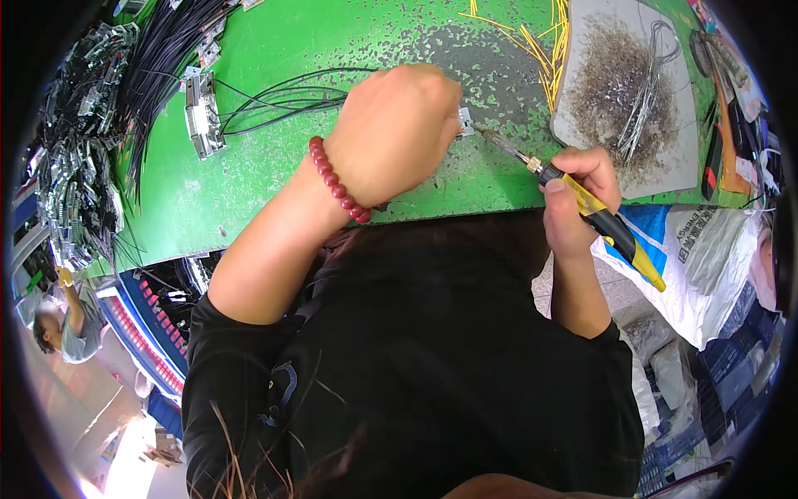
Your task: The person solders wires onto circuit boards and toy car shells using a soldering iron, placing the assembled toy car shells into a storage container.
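Note:
My right hand [582, 195] is wrapped round the yellow and black handle of a soldering iron [629, 241]. Its metal tip points up and left, close to a small whitish and silvery part [467, 122]. That part pokes out past the fingers of my left hand [399, 129], which is closed, palm down, with its fingertips mostly hidden. Several thin black wires [287, 104] run under the left hand from a silver metal connector block [204, 115] lying to its left. A dark red bead bracelet [337, 185] circles my left wrist.
Yellow wires [544, 62] lie at the back, beside a grey board [673, 166] with brown burn stains and a loose solder coil [644, 96]. Bundled black cables [166, 62] and a heap of metal connectors [87, 150] crowd the green table's left side. Another person [71, 328] is at lower left.

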`<state>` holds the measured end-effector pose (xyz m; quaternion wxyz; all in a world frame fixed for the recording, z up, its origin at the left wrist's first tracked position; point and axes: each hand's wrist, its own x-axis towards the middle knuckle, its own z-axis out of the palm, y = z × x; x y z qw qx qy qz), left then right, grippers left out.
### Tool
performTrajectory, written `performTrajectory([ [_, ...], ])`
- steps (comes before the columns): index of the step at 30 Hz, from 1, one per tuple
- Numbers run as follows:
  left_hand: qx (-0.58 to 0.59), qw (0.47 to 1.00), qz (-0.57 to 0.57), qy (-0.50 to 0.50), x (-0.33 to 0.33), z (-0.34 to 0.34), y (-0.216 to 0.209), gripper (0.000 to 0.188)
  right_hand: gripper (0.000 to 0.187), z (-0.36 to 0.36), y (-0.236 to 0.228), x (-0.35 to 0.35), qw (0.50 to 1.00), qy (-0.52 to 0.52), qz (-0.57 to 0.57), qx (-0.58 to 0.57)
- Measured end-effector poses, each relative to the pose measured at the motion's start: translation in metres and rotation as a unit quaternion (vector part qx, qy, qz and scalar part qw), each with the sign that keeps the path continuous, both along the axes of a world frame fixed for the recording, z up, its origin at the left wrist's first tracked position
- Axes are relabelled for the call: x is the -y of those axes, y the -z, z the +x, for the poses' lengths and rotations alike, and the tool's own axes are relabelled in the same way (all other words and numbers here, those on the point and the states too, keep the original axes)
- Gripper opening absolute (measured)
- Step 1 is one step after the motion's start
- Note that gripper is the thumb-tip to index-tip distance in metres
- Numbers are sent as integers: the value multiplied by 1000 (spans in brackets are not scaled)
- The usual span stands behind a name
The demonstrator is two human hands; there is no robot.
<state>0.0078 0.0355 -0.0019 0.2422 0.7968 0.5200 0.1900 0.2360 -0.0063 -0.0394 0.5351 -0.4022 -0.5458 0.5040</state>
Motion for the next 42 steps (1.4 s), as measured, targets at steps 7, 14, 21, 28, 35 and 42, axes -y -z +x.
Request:
performTrajectory([
  [7, -1, 1000, -19, 10, -6, 0, -2, 8, 21, -2, -5, -2, 1000, -9, -16, 23],
  [14, 25, 999, -19, 10, -7, -2, -1, 8, 20, -2, -6, -2, 998, -23, -18, 49],
  [21, 26, 999, -21, 11, -4, -2, 2, 9, 21, 0, 2, 5, 999, -3, 40, 28],
  [28, 28, 999, -30, 7, -9, -3, 4, 9, 23, -2, 4, -2, 999, -5, 37, 32],
  [35, 32, 999, 7, 10, -7, -2, -2, 11, 30, -5, -20, 2, 998, 37, -41, 40],
  [42, 85, 996, 14, 29, 15, -8, -3, 11, 29, -4, -8, -6, 974, 64, 101, 193],
])
